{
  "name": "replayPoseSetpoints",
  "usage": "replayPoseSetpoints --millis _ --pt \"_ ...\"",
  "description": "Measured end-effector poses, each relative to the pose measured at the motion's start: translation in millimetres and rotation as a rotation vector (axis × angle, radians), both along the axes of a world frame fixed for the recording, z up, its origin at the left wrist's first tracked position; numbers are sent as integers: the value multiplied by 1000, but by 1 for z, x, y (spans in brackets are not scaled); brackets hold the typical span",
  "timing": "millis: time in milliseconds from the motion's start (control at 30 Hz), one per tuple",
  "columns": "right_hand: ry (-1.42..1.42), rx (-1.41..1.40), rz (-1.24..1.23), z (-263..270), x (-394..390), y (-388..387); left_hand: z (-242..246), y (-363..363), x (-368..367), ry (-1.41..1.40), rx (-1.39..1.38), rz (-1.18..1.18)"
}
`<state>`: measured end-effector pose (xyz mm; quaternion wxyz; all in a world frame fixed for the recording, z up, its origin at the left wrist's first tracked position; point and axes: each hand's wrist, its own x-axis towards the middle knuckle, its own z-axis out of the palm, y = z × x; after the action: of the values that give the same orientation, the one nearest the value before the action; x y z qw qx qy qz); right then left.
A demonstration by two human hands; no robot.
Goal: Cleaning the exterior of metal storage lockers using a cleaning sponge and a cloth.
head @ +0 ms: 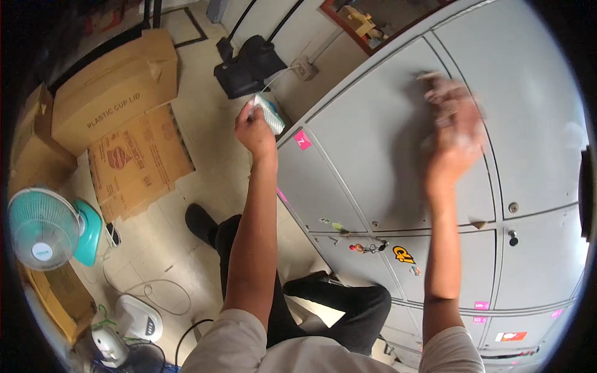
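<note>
My left hand (255,135) grips a small white and pale green textured object (270,116), perhaps a sponge or a folded pad, in front of the lockers' left edge. My right hand (452,158) is blurred by motion at the upper grey locker door (359,140). In it is what looks like a crumpled brownish rag (445,98), pressed against or close to the door. A dark shadow of that hand and arm falls on the door. The exact grip of the right fingers is lost in the blur.
Keys (368,248) hang from a lower locker door. Left on the floor stand a large cardboard box (116,93), a flattened carton (140,161), a teal fan (44,228) and a loose cable (168,293). Black dustpans (247,70) stand by the wall near a power outlet (305,69).
</note>
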<state>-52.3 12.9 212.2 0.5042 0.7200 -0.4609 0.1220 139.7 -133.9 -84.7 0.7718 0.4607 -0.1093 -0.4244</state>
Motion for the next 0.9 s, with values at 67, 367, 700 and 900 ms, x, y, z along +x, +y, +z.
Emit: replayPoseSetpoints --millis 67,367,700,900 --pt "-109 435 -119 -85 -19 26 -8 3 -8 -23 11 -20" --pt "-22 612 -150 -72 -26 75 -47 74 -32 -135 91 -243" --pt "338 676 -231 -190 -57 106 -47 113 -37 -89 44 -322" --pt "-570 1031 -303 -294 -54 230 45 149 -80 -306 -228 -428"
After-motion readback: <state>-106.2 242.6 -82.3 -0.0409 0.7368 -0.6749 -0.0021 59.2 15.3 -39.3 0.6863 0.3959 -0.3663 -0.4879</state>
